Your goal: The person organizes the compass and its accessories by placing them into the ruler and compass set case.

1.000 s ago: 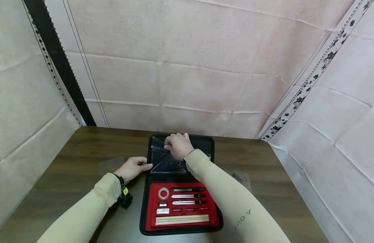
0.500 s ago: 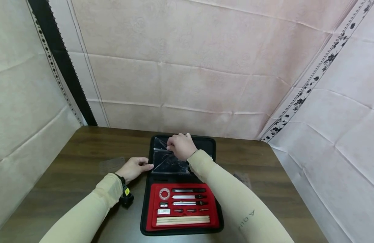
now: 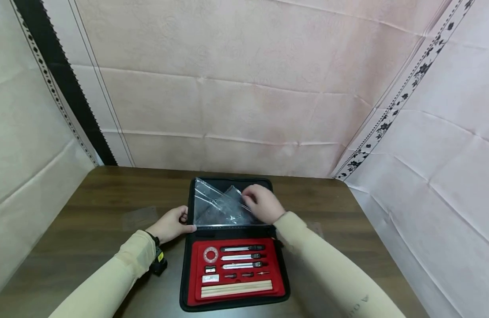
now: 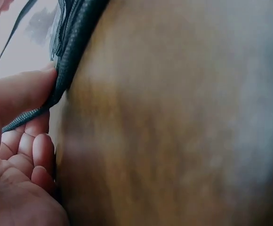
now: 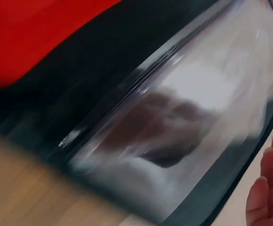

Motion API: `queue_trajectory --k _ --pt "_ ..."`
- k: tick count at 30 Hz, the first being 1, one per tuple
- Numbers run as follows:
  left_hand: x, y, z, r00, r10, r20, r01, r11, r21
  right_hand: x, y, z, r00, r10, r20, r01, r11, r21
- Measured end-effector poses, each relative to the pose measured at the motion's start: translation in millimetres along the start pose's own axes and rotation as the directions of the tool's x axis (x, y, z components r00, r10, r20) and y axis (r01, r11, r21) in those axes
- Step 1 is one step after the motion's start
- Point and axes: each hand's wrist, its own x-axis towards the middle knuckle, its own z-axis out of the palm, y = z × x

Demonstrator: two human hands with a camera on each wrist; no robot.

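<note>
A black zip case (image 3: 281,282) lies unfolded on the table, its lid away from me. My left hand (image 3: 171,225) pinches the lid's left edge; in the left wrist view the thumb (image 4: 26,89) lies above the dark fabric border and the fingers curl beneath. Over the lid's right half is my right hand (image 3: 264,204), fingers loosely bent. The right wrist view shows its fingertips (image 5: 268,176) beside the lid edge, with nothing visible between them. A clear plastic pocket (image 3: 214,212) covers the lid, with transparent straight-edged pieces visible at it; glare obscures their exact shapes.
The case's red insert (image 3: 197,287) holds compass-like tools (image 3: 240,265), a white ring (image 3: 210,255), a sharpener (image 3: 210,268), an eraser (image 3: 210,278) and pale pencils (image 3: 236,288). Clear film (image 3: 139,218) lies left on the wooden table (image 3: 109,194). Cloth walls (image 3: 248,110) enclose the table.
My right hand has moved right and slightly nearer, off the pocket's upper left. More of the clear plastic now shows. My left hand stays at the lid's left edge.
</note>
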Motion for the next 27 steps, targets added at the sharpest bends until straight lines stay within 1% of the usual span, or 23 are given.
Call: queue_trajectory --k 1,3,4,6,7,8,9,12,14,15,17,19,20,21,22,25,27 --pt "-0.3 0.6 -0.4 1.000 0.003 0.008 -0.003 1.000 0.005 -5.8 11.1 -7.2 1.000 0.028 -0.013 -0.028 1.000 0.015" --pt "-1.0 2.3 -1.4 1.000 0.007 0.023 -0.007 1.000 0.011 -19.5 36.9 -22.5 0.993 0.120 -0.020 -0.120 0.992 0.033" --pt "-1.0 3.4 -1.8 1.000 0.004 0.028 -0.004 1.000 0.013 -27.3 50.1 -30.8 0.984 0.180 -0.007 -0.179 0.983 0.035" --pt "-0.9 5.7 -2.7 0.999 0.002 0.041 -0.003 1.000 0.018 -43.6 75.7 -46.8 0.954 0.297 0.033 -0.297 0.955 0.005" --pt "-0.6 6.8 -3.0 0.999 -0.005 0.047 0.004 1.000 0.020 -51.7 87.5 -53.8 0.935 0.351 0.058 -0.351 0.936 -0.017" --pt "-0.1 8.0 -3.6 0.998 -0.008 0.056 0.007 1.000 0.023 -59.9 97.9 -60.5 0.909 0.407 0.093 -0.404 0.913 -0.050" --pt "0.4 9.1 -4.1 0.998 -0.012 0.062 0.011 1.000 0.025 -67.8 106.4 -66.2 0.878 0.462 0.128 -0.455 0.887 -0.085" --pt "1.5 11.1 -5.4 0.996 -0.037 0.080 0.036 0.999 0.022 -88.3 124.7 -76.1 0.794 0.565 0.225 -0.535 0.825 -0.186" --pt "1.6 12.2 -6.6 0.995 -0.046 0.089 0.044 0.999 0.019 -98.7 130.0 -78.3 0.751 0.603 0.270 -0.546 0.797 -0.259" --pt "1.5 12.5 -7.1 0.995 -0.050 0.092 0.048 0.999 0.020 -102.7 130.3 -78.7 0.727 0.623 0.288 -0.554 0.781 -0.289" --pt "1.2 12.7 -8.1 0.994 -0.056 0.096 0.054 0.998 0.021 -108.9 128.1 -78.8 0.687 0.652 0.320 -0.556 0.756 -0.346" --pt "1.1 12.7 -8.4 0.994 -0.062 0.095 0.060 0.998 0.018 -112.7 121.5 -79.0 0.662 0.671 0.335 -0.552 0.738 -0.387" --pt "0.9 12.5 -8.1 0.994 -0.062 0.095 0.060 0.998 0.017 -114.2 119.4 -78.2 0.651 0.677 0.343 -0.555 0.733 -0.393" --pt "0.9 12.4 -7.7 0.994 -0.063 0.094 0.062 0.998 0.017 -115.1 117.5 -77.8 0.648 0.677 0.350 -0.551 0.733 -0.399" --pt "1.0 12.4 -7.0 0.994 -0.064 0.092 0.063 0.998 0.015 -116.0 116.4 -76.8 0.651 0.672 0.353 -0.545 0.737 -0.399" --pt "2.4 12.1 -4.1 0.994 -0.066 0.086 0.065 0.998 0.016 -116.5 117.5 -73.7 0.678 0.649 0.346 -0.535 0.758 -0.374" --pt "3.3 11.3 -2.4 0.994 -0.070 0.083 0.068 0.997 0.020 -115.8 119.4 -71.8 0.689 0.640 0.341 -0.534 0.766 -0.359"
